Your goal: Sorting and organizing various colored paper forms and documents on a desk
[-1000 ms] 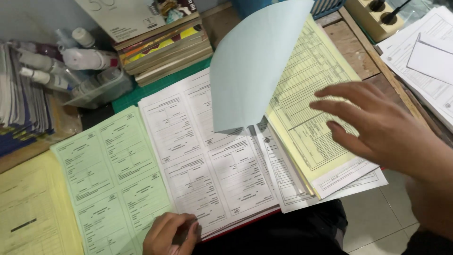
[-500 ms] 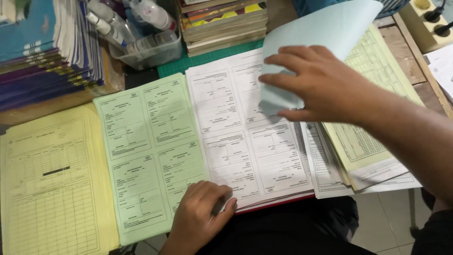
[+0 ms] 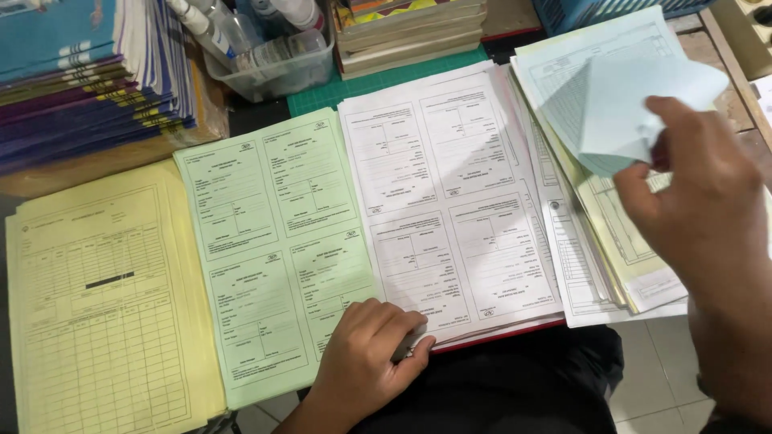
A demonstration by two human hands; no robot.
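Flat paper piles (image 3: 273, 241) leave open passage across the middle of the frame; a book stack (image 3: 410, 32), bottle tub (image 3: 273, 64) and booklets (image 3: 80, 88) wall the top edge.

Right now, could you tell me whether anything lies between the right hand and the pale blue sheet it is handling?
Nothing visible does. The right hand already pinches the folded corner of the pale blue sheet, which lies on top of the right-hand paper stack with nothing over it.

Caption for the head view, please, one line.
Right hand folds a pale blue sheet over the right paper stack while left hand rests on the white forms.
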